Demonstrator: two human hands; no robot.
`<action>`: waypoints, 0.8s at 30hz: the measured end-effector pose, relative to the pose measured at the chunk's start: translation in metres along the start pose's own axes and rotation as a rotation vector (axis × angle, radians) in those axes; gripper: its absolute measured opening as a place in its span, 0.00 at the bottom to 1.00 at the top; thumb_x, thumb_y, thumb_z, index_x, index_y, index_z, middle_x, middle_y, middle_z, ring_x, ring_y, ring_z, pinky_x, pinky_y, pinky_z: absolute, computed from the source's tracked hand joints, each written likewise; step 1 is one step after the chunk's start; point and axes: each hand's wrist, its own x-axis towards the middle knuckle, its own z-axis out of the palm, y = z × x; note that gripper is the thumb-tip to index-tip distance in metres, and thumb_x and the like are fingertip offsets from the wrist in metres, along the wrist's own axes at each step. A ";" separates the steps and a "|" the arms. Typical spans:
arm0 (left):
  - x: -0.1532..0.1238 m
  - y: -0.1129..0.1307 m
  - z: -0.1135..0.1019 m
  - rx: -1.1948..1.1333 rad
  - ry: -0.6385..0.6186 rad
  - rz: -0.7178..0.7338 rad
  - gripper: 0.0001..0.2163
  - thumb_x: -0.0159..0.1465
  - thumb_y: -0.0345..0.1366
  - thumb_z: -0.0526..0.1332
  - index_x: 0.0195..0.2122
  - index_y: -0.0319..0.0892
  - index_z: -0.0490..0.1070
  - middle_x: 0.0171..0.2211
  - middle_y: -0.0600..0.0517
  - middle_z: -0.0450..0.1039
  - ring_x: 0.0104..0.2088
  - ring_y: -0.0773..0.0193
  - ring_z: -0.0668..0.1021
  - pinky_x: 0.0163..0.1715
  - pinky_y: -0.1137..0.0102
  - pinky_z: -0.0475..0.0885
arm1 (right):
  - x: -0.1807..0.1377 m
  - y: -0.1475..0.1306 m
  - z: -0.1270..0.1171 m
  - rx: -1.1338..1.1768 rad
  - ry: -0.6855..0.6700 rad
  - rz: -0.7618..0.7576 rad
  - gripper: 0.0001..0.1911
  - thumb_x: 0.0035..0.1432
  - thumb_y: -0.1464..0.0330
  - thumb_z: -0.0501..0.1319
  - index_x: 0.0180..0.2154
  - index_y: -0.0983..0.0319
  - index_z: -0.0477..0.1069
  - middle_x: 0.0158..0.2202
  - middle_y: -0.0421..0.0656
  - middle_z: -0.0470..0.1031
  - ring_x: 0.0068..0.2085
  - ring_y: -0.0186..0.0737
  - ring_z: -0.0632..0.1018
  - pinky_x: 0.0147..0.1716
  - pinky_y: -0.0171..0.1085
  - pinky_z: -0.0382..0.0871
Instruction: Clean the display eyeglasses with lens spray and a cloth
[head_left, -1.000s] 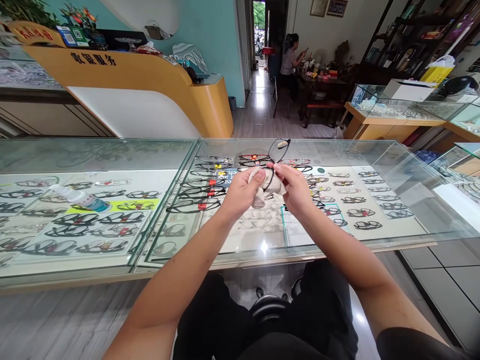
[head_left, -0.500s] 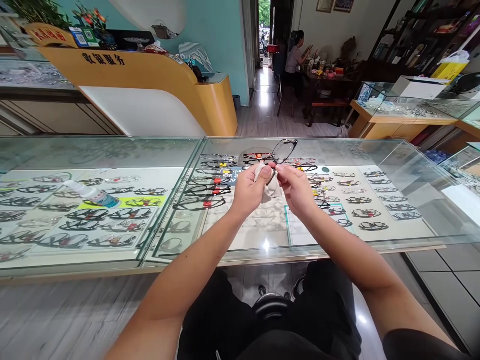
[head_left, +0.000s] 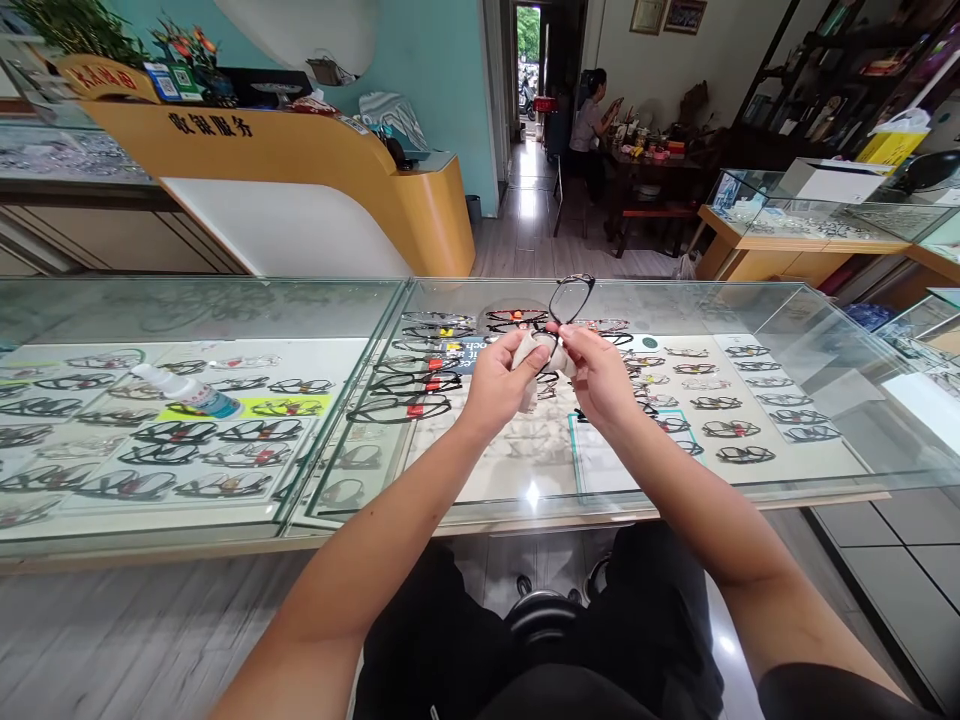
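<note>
**Black-rimmed clear-lens eyeglasses (head_left: 572,299) held over the counter**

Below, we see a clear glass display counter (head_left: 480,482) with rows of dark spectacle frames (head_left: 401,408); a white-and-blue plastic spray bottle (head_left: 191,393) lies at left. Crumpled off-white cloth (head_left: 562,361) blocks our view of the lower lens. Long axis slants upward, free lens pointing up-right. Left hand (head_left: 499,382) pinched closed on cloth; right hand (head_left: 602,372) pinches the frame near its bridge.
</note>
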 end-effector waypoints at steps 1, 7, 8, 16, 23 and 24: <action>0.001 -0.001 0.000 -0.004 0.009 0.001 0.26 0.58 0.60 0.78 0.41 0.41 0.80 0.33 0.52 0.77 0.31 0.66 0.73 0.31 0.73 0.67 | -0.001 -0.001 0.001 -0.006 0.002 0.004 0.14 0.44 0.56 0.81 0.31 0.56 0.86 0.36 0.40 0.86 0.35 0.36 0.73 0.38 0.37 0.71; 0.002 -0.006 -0.001 0.023 0.086 0.038 0.27 0.60 0.64 0.75 0.33 0.41 0.76 0.27 0.55 0.70 0.27 0.68 0.68 0.28 0.72 0.64 | -0.005 0.000 0.002 -0.063 -0.030 -0.012 0.14 0.45 0.56 0.81 0.29 0.56 0.85 0.36 0.40 0.85 0.30 0.33 0.63 0.31 0.37 0.61; 0.002 -0.006 -0.001 0.038 0.107 0.055 0.28 0.62 0.65 0.73 0.32 0.41 0.76 0.26 0.55 0.69 0.26 0.68 0.68 0.28 0.71 0.64 | -0.004 0.001 0.002 -0.076 -0.036 -0.016 0.15 0.45 0.55 0.81 0.29 0.56 0.85 0.37 0.40 0.86 0.30 0.33 0.63 0.31 0.37 0.61; 0.005 -0.004 -0.006 0.058 0.056 -0.028 0.31 0.64 0.70 0.67 0.31 0.41 0.77 0.25 0.52 0.70 0.26 0.66 0.68 0.27 0.70 0.63 | 0.005 -0.003 -0.008 -0.091 0.057 -0.039 0.14 0.45 0.57 0.81 0.31 0.57 0.85 0.38 0.41 0.85 0.34 0.36 0.72 0.35 0.37 0.69; 0.020 -0.001 -0.025 -0.090 0.218 -0.129 0.27 0.66 0.64 0.69 0.40 0.40 0.82 0.31 0.50 0.80 0.28 0.64 0.77 0.29 0.71 0.71 | 0.014 -0.019 -0.027 -0.282 0.062 -0.330 0.10 0.57 0.56 0.76 0.38 0.53 0.89 0.43 0.42 0.84 0.34 0.36 0.70 0.37 0.40 0.67; 0.022 0.001 -0.028 -0.125 0.212 -0.193 0.26 0.66 0.62 0.70 0.41 0.39 0.82 0.32 0.49 0.81 0.29 0.62 0.79 0.30 0.70 0.73 | 0.013 -0.020 -0.029 -0.324 0.037 -0.406 0.10 0.59 0.56 0.76 0.41 0.51 0.89 0.43 0.42 0.84 0.36 0.38 0.72 0.39 0.41 0.68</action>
